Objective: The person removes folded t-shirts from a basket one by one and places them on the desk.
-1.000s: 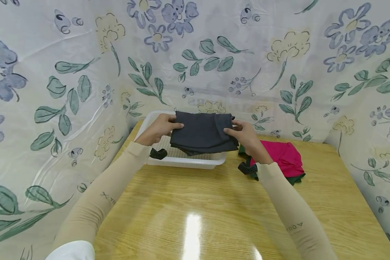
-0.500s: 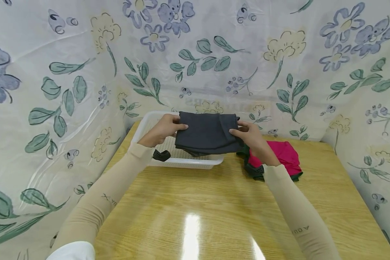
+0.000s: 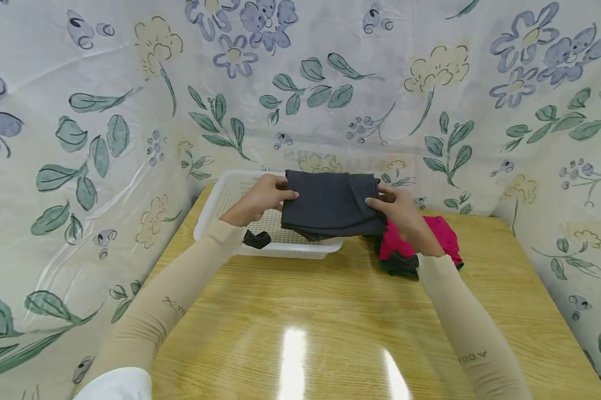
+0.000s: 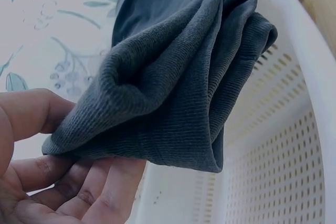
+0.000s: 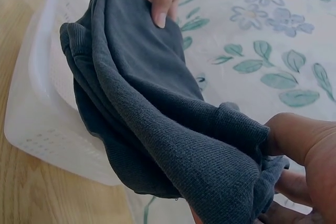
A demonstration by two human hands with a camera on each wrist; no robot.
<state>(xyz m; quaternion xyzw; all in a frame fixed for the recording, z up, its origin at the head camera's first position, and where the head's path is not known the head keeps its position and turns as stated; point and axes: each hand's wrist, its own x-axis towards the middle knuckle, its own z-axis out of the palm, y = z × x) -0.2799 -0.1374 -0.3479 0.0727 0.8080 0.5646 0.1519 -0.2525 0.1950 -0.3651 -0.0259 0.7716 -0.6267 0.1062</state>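
A dark grey folded garment (image 3: 330,203) with ribbed edges hangs between both hands, over the right part of a white plastic basket (image 3: 215,216). My left hand (image 3: 265,197) pinches its left end, thumb on the near face and fingers behind. At the other end my right hand (image 3: 397,208) pinches it the same way. The left wrist view shows the garment's layered folds (image 4: 173,93) with the perforated basket wall (image 4: 278,166) beneath. In the right wrist view the thick rolled fold (image 5: 173,140) runs toward the right thumb (image 5: 299,135).
Right of the basket lies a bright pink folded cloth (image 3: 442,236) with dark green cloth (image 3: 402,272) under it, partly behind the right wrist. Everything is on a wooden table (image 3: 340,311). Floral sheets (image 3: 300,83) hang behind and at both sides.
Both hands have shifted to the right together with the grey garment, uncovering more of the basket's left part. The right arm now covers more of the pink cloth.
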